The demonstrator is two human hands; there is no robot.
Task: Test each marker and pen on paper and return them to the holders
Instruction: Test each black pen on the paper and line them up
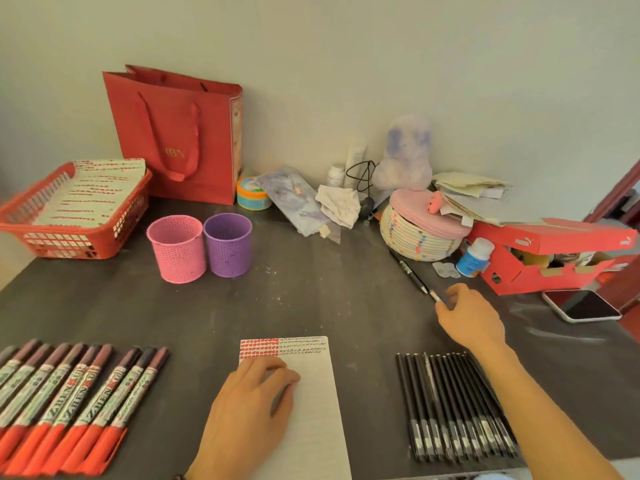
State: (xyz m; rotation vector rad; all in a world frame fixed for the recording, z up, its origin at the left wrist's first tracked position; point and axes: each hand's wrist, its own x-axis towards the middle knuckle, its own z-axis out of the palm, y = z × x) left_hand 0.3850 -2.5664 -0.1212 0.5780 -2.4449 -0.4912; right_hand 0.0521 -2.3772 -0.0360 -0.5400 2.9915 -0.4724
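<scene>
Black-barrelled, a pen point(436, 296) sits pinched in the fingertips of the right hand point(467, 317), right of centre, its tip poking toward the upper left. The left hand point(252, 403) lies flat, pinning the paper point(311, 393) at bottom centre. Best to scribble on the bare lines below the marks, then drop the pen into the purple holder point(228, 244) or pink holder point(175, 249).

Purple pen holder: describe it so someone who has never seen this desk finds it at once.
Find the red paper gift bag standing against the wall at the back left of the dark table. Just in front of it two perforated cups stand side by side. The purple pen holder is the right-hand one; its neighbour, the pink holder, has the same shape.
</scene>
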